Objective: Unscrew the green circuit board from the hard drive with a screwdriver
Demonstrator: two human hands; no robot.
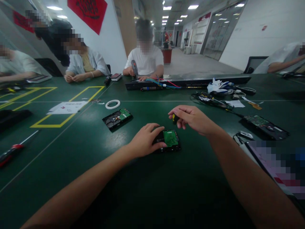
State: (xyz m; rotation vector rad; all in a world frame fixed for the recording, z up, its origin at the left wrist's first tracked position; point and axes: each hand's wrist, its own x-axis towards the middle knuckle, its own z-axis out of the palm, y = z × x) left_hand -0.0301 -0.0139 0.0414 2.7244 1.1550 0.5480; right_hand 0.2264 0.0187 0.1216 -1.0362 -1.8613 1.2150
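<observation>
A hard drive [171, 139] lies on the green table in front of me, its green circuit board facing up. My left hand [147, 140] grips it across the left side, thumb at the near edge and fingers at the far edge, hiding that part. Just above the drive's far right corner, my right hand [188, 119] is closed around a short black-and-yellow screwdriver [175, 118]. Only its stubby handle shows; I cannot make out the shaft. The screwdriver appears apart from the drive.
Another hard drive [117, 119] and a white ring [112, 104] lie beyond my left hand. To the right are a third drive [264, 126], cables and gloves [219, 86]. A red-handled screwdriver [14, 152] lies far left. Across the table, a person holds a power tool [134, 68] behind a long black panel [190, 83].
</observation>
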